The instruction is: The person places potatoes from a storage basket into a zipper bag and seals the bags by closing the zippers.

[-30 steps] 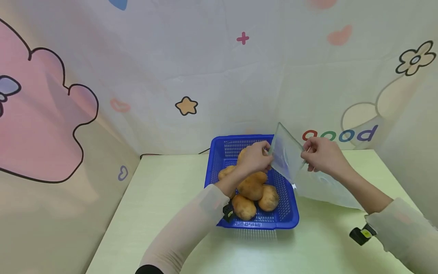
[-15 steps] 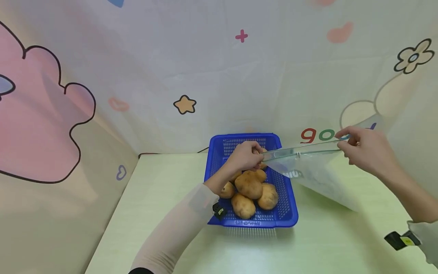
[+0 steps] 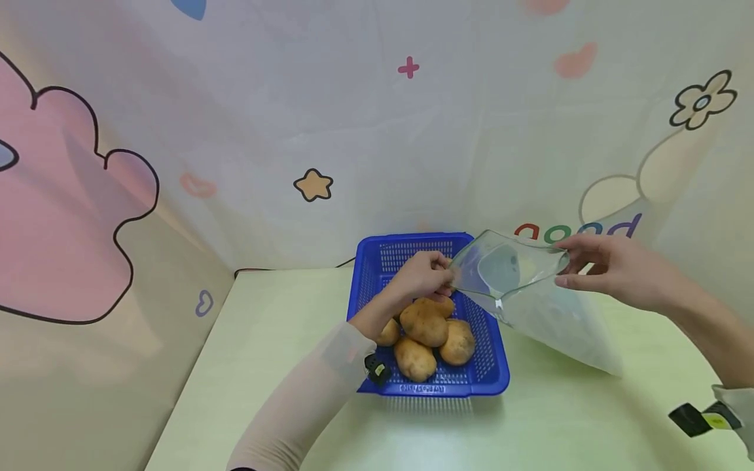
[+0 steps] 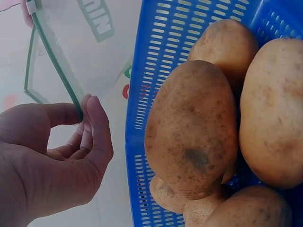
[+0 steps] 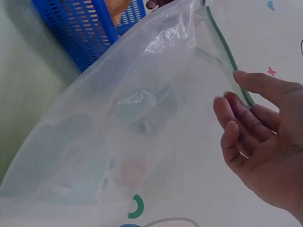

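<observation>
Potatoes (image 3: 424,324) partly hidden by left hand (image 3: 419,275)

Translucent zip bag (image 3: 550,315), mouth open, slanting.

Coloured letters (image 3: 556,228) spell "good" on the backdrop (image 3: 442,144), partly covered; lettering (image 4: 98,20) on the bag (image 3: 554,320) and basket rim (image 3: 456,390) is unclear.

From where I stand, potatoes (image 3: 424,322) lie in the basket (image 3: 487,388) on the counter (image 3: 283,327), the bag (image 3: 565,327) to its right, the backdrop (image 3: 353,118) behind
</observation>
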